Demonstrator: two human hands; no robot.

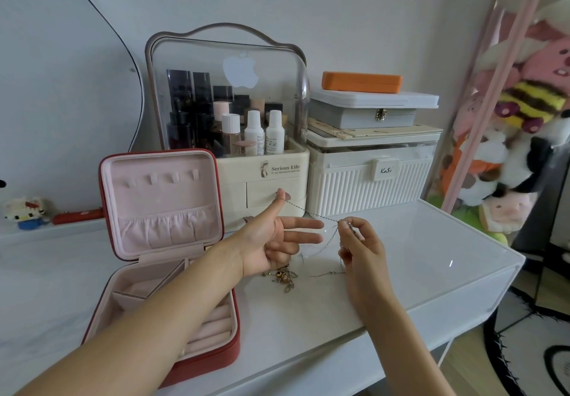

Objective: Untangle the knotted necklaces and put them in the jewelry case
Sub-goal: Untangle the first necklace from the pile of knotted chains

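A thin silver necklace chain (311, 213) stretches taut between my two hands above the white table. My left hand (271, 238) is palm up with fingers spread, and the chain is looped around its raised thumb. My right hand (361, 241) pinches the other part of the chain, whose loose end hangs down to the table. A tangled heap of gold necklaces (282, 277) lies on the table just under my left wrist. The red jewelry case (228, 346) stands open at the left, with a pink lining and its lid upright; no necklace shows inside it.
Behind the hands stand a clear-lidded cosmetics organizer (228, 112) and a white ribbed storage box (370, 176) with grey and orange boxes stacked on top. Plush toys (518, 136) fill the right side. The table's edge (462, 297) drops off at the right, above a rug.
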